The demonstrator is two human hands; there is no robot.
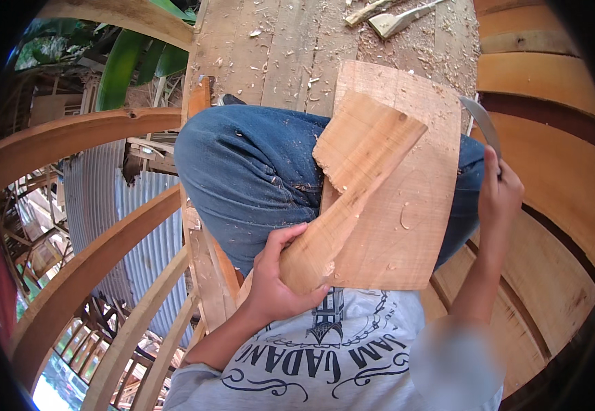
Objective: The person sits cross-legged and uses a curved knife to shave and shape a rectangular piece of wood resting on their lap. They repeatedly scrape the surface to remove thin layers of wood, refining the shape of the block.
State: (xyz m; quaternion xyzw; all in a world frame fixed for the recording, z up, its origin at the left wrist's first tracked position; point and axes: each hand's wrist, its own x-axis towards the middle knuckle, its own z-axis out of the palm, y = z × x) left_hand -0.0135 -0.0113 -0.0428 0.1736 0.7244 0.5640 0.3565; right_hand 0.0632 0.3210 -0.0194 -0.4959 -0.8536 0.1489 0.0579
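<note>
Head view looks down on a seated person whose left hand (pixel 275 274) is wrapped around the lower end of a curved wooden piece (pixel 352 185), fingers closed over its rounded tip and thumb along the top. That piece slants up and to the right across the person's lap, resting on a broad wooden board (pixel 417 226) that lies over the knees, which are in blue jeans (pixel 249 171). The right hand (pixel 499 198) is raised just beyond the board's right edge, fist clenched on the handle of a curved blade (pixel 482 123) that points upward. Shavings litter the plank floor (pixel 277 48) ahead, where another pale tool (pixel 397 20) lies. Curved wooden ribs (pixel 71 137) sweep past on the left.
</note>
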